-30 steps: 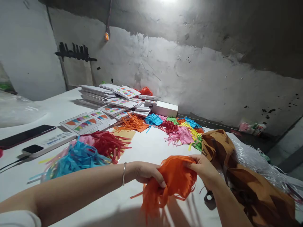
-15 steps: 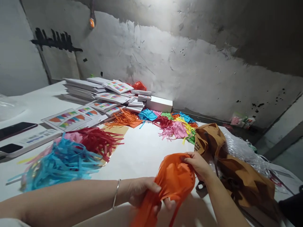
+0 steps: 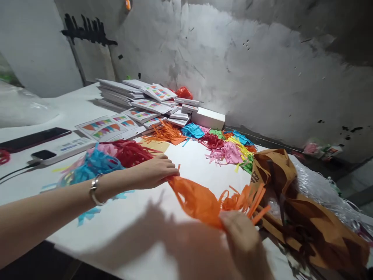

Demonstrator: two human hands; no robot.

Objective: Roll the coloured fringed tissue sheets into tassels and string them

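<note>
An orange tissue-paper tassel [image 3: 195, 198] is stretched out between my two hands above the white table. My left hand [image 3: 154, 171] pinches its far end with closed fingers, a silver bracelet round the wrist. Nearer to me, my right hand [image 3: 240, 231], somewhat blurred, is closed on the other end. Beyond it, cut orange strips fan out to the right. Below my left forearm and partly behind it lie blue tassels [image 3: 100, 163]. Dark red tassels [image 3: 131, 151] rest just past that wrist.
Printed cards in stacks [image 3: 116, 95] stand at the back left, beside a white box [image 3: 209, 118]. Tassels of several colours, pink ones [image 3: 229, 152] among them, line the back. A brown cloth bag [image 3: 274, 167] lies to the right. A phone [image 3: 37, 138] is on the left.
The orange tassel was bunched between my hands and is now drawn out lengthwise. My left hand has moved up and away, my right hand down towards me. The view has shifted too.
</note>
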